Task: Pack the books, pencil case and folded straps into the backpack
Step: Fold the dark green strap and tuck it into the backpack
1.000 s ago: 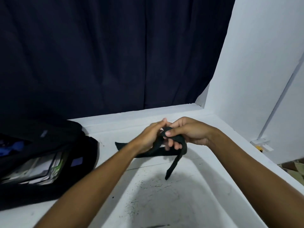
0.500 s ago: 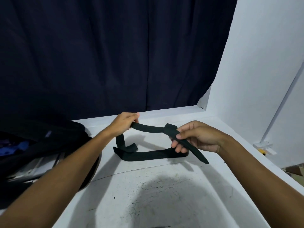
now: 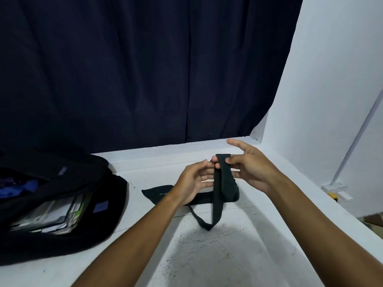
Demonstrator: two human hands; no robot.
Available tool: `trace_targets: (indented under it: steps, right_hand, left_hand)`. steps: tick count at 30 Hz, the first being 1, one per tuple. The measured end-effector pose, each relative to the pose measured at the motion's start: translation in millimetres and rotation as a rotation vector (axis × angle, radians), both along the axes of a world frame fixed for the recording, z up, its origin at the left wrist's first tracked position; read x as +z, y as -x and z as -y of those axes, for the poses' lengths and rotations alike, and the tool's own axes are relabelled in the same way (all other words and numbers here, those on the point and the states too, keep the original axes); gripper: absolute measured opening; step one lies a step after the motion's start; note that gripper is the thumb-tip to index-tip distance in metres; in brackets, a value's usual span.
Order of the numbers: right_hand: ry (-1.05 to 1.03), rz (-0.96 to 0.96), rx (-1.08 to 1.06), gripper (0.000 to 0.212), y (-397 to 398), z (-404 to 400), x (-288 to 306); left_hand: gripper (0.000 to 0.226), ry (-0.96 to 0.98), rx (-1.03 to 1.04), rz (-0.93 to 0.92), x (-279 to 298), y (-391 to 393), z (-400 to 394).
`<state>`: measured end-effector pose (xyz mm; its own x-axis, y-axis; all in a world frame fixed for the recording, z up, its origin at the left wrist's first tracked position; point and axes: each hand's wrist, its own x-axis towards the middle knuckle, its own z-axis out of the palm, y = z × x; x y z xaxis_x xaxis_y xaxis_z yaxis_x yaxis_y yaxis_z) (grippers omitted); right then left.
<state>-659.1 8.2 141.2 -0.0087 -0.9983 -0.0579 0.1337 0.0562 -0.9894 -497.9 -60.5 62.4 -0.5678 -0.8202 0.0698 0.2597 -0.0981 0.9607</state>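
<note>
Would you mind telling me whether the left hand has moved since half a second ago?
Yes. The left hand has swung right, away from the backpack, and now meets the right hand on the strap.

Black strap point(image 3: 224, 183) draped upright; open black backpack point(image 3: 68, 206) holds books point(image 3: 49, 216).

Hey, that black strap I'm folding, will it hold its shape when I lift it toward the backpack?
Probably not. The black strap drapes limply from both hands, its lower loop sagging toward the table, so it looks floppy. It seems light, since fingertips alone hold it. A fold would likely spring open unless pinched.
</note>
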Motion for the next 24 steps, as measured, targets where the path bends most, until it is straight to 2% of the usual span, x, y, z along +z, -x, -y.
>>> trace_targets:
  steps: [2,6,8,11,17,21,24]
  right_hand:
    - [0.009,0.026,-0.024,0.063,2,0,-1]
    - [0.032,0.046,-0.026,0.074,3,0,-1]
    - [0.044,0.02,-0.034,0.078,2,0,-3]
    - [0.065,-0.123,-0.068,0.082,-2,0,-8]
    - [0.186,-0.252,-0.282,0.086,-9,10,-21]
    - [0.256,-0.247,-0.379,0.082,-10,17,-26]
    - [0.28,-0.293,-0.41,0.082,-10,21,-27]
  left_hand:
    - [0.035,-0.027,-0.049,0.002,-3,-2,2]
    - [0.015,0.082,0.03,0.189,-12,3,-2]
    - [0.015,0.013,0.124,0.172,-10,6,-2]
    - [0.016,-0.044,0.181,0.132,1,7,2]
    - [0.03,-0.157,0.074,-0.003,23,7,-8]
    - [0.025,-0.066,0.027,0.031,25,7,-18]
    - [0.021,-0.004,0.067,0.061,25,8,-23]
